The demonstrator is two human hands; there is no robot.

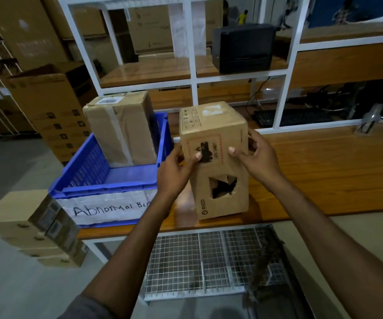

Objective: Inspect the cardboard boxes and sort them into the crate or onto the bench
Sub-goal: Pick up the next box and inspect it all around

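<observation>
I hold a box [218, 134] upright in the middle of the frame, gripped from both sides: my left hand [176, 171] is curled round its left edge with the thumb pressed on the front face, and my right hand [257, 162] wraps the right edge with its thumb on the same face. Both hands are clamped on the box. The front face carries a red-bordered marking with black smears between my thumbs, and lower down a ragged hole [223, 186] is torn through the cardboard, dark inside. The box is over the front part of the wooden tabletop [324, 176]; I cannot tell whether its bottom touches the wood. Just left of it, on the same tabletop, stands a blue crate [107, 180] with a white label [110, 209] on its near wall reading "Abnormal Bin". A taped box [121, 127] stands on end inside the crate against its far wall, taller than the rim. At the upper centre a black printer [243, 50] sits on a shelf of the white frame, and a keyboard [294, 117] lies behind the frame at the right. Cartons [54, 116] are stacked at the left, and a wire shelf [197, 261] lies below the tabletop at the bottom of the frame
</observation>
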